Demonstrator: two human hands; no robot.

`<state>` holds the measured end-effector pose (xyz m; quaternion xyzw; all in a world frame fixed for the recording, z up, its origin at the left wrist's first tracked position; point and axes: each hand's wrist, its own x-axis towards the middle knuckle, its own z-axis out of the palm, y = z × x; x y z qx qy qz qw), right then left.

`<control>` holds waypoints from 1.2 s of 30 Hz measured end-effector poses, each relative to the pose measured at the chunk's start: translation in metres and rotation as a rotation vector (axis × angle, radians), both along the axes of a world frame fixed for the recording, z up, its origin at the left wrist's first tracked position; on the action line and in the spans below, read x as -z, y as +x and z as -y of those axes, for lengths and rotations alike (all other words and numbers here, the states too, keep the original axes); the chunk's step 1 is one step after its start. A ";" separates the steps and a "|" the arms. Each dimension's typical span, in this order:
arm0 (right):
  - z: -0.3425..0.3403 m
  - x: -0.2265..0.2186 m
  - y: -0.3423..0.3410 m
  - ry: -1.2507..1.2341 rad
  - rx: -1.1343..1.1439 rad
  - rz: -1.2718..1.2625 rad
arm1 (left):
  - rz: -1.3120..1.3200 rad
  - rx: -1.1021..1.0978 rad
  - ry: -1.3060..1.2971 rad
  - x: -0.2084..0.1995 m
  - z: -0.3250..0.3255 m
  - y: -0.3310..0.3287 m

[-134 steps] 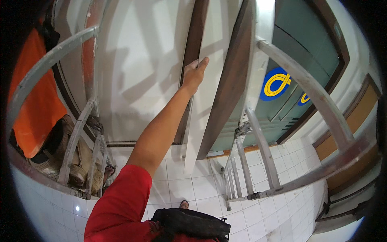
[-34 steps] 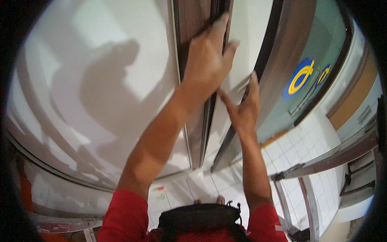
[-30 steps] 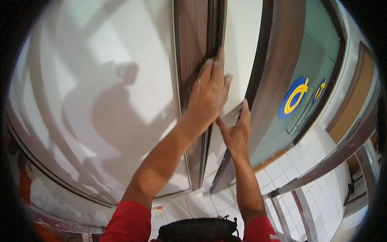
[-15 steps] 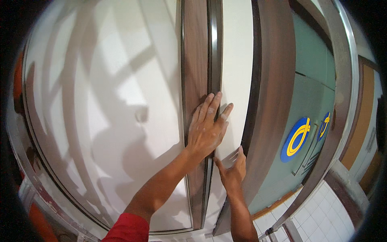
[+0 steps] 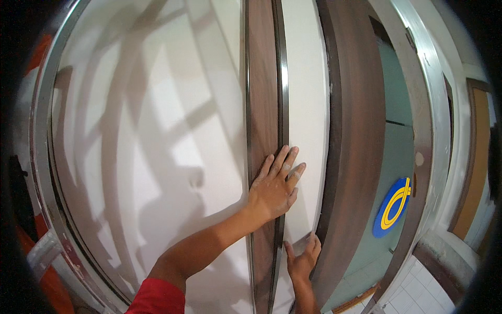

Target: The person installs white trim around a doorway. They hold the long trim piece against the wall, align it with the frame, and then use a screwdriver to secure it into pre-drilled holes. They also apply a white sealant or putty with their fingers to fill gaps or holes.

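Spread flat near the centre of the picture, the left hand point(image 5: 273, 194) is resting across the brown wood-grain band point(image 5: 262, 94) and its dark trim point(image 5: 283, 78), while lower down the right hand point(image 5: 303, 260) is keeping thumb and fingers apart over the white strip point(image 5: 307, 99), though from my remote station I am not managing to tell whether they are pinching its edges. That strip is running upright just right of the left palm, the right hand sitting nearer its midline, and is looking smooth, pale and bowed beside the broad brown post point(image 5: 361, 136).
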<state>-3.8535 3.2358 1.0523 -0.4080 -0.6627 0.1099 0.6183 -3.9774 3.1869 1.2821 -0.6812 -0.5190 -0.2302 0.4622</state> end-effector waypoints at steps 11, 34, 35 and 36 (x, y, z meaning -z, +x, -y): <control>-0.003 0.020 0.004 0.006 -0.036 -0.091 | -0.108 0.096 0.049 -0.025 -0.009 0.002; -0.148 0.126 -0.103 0.049 -0.103 -0.208 | -0.245 0.070 0.191 -0.041 -0.177 -0.026; -0.131 0.105 -0.087 0.073 -0.088 -0.162 | -0.223 0.034 0.180 -0.052 -0.171 -0.021; -0.119 0.087 -0.072 0.099 -0.072 -0.113 | -0.210 0.020 0.188 -0.062 -0.164 -0.014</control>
